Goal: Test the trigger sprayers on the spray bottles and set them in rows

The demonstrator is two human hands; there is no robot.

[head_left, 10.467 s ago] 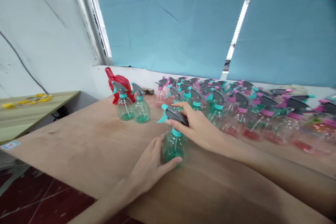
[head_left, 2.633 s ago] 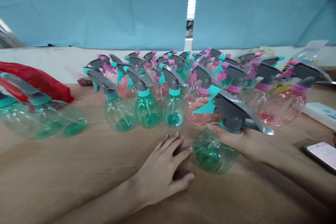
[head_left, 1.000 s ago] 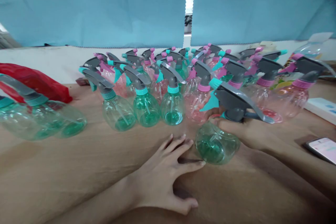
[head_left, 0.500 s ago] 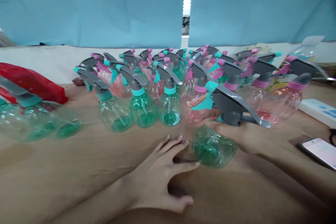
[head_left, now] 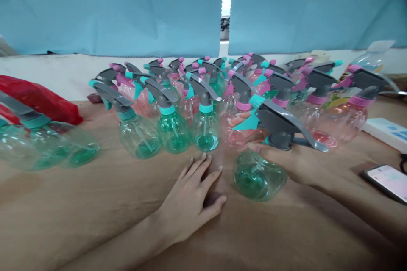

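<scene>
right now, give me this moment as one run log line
left hand: palm down, holding nothing | right hand: gripping green spray bottle at neck | behind: other spray bottles | picture right: phone

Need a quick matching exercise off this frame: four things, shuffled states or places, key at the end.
1. left hand
2. right hand
3. phone
4. red bag

A. lit up, near the right edge
B. holding a spray bottle
C. far left, behind green bottles
D. spread open, holding nothing

Pairs: 1-D; 2-B; 3-A; 4-C
</scene>
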